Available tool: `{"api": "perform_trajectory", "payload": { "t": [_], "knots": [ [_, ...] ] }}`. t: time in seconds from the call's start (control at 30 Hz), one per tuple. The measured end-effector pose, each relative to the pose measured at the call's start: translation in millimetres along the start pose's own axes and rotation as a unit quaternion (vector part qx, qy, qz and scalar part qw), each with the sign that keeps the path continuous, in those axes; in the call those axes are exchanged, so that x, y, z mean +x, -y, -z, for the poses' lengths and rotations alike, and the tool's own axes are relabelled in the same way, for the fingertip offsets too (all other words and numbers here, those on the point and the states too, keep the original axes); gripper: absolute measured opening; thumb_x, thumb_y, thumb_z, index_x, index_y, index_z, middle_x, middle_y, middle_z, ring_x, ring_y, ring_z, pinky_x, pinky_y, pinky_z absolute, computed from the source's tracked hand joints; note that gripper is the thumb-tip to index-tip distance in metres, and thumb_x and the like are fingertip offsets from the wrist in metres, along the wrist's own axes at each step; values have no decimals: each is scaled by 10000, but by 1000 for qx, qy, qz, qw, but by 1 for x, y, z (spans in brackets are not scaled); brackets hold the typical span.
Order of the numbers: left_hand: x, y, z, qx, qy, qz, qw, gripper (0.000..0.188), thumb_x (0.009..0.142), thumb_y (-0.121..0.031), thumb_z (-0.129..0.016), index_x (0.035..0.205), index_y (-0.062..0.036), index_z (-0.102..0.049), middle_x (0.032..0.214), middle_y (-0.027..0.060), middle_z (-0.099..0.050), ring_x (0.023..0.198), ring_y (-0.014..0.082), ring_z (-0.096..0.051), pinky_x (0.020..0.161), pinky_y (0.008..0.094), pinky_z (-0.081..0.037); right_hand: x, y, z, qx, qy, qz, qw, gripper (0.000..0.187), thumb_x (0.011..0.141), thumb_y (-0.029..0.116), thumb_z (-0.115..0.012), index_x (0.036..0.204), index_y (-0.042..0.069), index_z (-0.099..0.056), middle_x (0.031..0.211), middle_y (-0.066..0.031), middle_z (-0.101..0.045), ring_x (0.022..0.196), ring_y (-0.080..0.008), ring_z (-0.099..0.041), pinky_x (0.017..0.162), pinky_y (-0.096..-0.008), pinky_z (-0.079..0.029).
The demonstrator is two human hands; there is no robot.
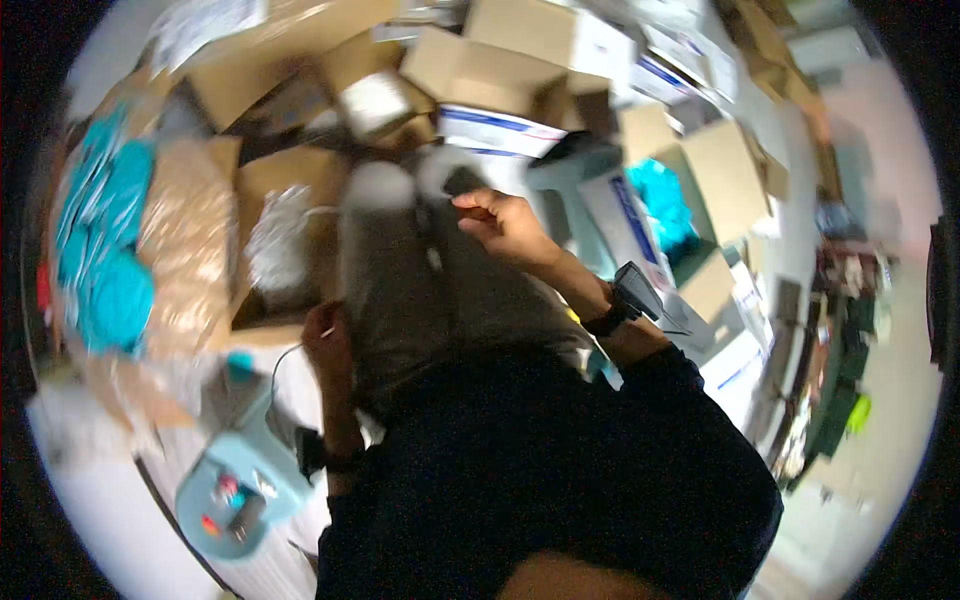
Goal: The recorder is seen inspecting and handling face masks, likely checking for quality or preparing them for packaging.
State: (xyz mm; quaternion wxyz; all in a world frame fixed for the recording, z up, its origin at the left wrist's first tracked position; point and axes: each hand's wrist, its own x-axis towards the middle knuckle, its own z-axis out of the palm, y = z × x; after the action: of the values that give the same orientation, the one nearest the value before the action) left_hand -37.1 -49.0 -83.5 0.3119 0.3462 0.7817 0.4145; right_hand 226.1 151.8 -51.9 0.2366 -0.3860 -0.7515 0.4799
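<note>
My right hand [505,225] is over my lap near the knees, its thumb and fingers drawn together. A small dark patch [463,182] shows at its fingertips; whether it is a held thing or a mark on the trousers, I cannot tell. Down by my left thigh, my left hand [328,335] is blurred, with its fingers curled beside the near edge of an open cardboard box [290,333]. Inside that box lies a crumpled clear plastic bundle [280,240]. A thin cable [275,378] runs between my left wrist and hand. Dark trousers [400,280] cover my legs.
Clear-wrapped turquoise bundles [120,250] stand at the left. Another open box [725,165] holds turquoise material [662,205] on the right. Several open cartons [490,75] crowd the far side. A light-blue stool [270,455] with small items in its tray is at lower left.
</note>
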Motion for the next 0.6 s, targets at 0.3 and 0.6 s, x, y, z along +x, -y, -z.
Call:
{"api": "perform_trajectory", "payload": {
  "t": [0.3,0.6],
  "knots": [
    [22,-1,-13,104,19,-46,993,164,865,-116,-568,960,6,-622,884,129,-655,833,235,-628,771,346,-485,-137,-98,226,-9,-495,-229,838,227,843,155,-664,1000,-6,-635,843,-75,-646,742,-158,-609,639,-299,-483],
    [9,-22,-12,171,-26,-65,983,149,869,-115,-556,963,-9,-603,871,119,-643,811,237,-622,719,349,-490,-145,-214,257,24,-522,-509,684,859,582,444,-850,1189,-81,-542,1194,-194,-569,1097,-291,-542,893,-385,-438]
  ]
}}
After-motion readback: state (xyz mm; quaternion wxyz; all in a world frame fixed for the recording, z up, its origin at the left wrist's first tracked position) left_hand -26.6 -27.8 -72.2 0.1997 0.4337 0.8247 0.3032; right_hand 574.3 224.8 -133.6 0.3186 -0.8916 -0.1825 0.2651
